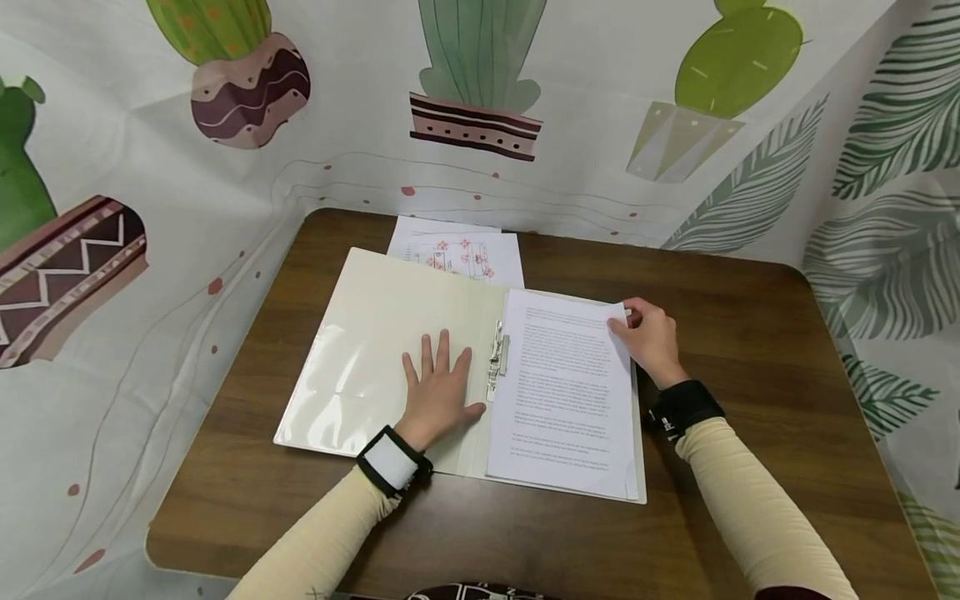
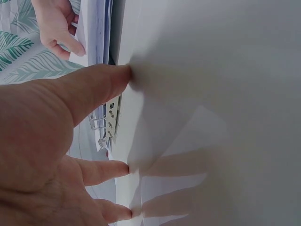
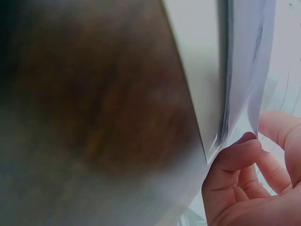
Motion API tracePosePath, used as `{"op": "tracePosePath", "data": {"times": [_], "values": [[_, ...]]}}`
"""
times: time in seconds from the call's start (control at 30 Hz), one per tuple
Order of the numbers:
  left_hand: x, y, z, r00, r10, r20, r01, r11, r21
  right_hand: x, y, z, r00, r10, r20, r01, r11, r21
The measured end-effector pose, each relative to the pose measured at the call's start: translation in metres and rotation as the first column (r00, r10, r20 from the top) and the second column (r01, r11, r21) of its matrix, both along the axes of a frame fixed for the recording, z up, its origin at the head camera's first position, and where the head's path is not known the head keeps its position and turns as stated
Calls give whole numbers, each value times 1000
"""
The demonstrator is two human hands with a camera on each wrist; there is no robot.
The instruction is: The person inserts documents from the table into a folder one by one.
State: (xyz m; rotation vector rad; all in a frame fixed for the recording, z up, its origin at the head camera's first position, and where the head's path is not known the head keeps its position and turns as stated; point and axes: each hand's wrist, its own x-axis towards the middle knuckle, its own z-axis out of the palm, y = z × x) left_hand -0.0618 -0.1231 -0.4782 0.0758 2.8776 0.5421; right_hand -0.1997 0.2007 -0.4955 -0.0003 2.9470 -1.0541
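Note:
A white ring binder lies spread on the table, its metal ring clip along the spine. Printed sheets are stacked on its right side. My left hand, fingers straight and spread, rests on the bare inside cover; in the left wrist view its fingertips touch the glossy surface beside the clip. At the stack's far right corner my right hand pinches the paper between thumb and finger. The right wrist view shows that sheet edge lifted slightly between thumb and curled index finger.
Behind the binder, loose papers with red drawings lie partly under its cover. The brown wooden table has rounded corners and meets a cactus-printed cloth at the back and sides.

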Motion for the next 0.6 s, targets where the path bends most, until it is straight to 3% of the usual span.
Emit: {"op": "tracePosePath", "data": {"times": [0.6], "values": [[0, 0, -2, 1000, 4, 14, -4, 1000, 4, -1, -2, -1, 999, -12, 35, 11, 1000, 27]]}}
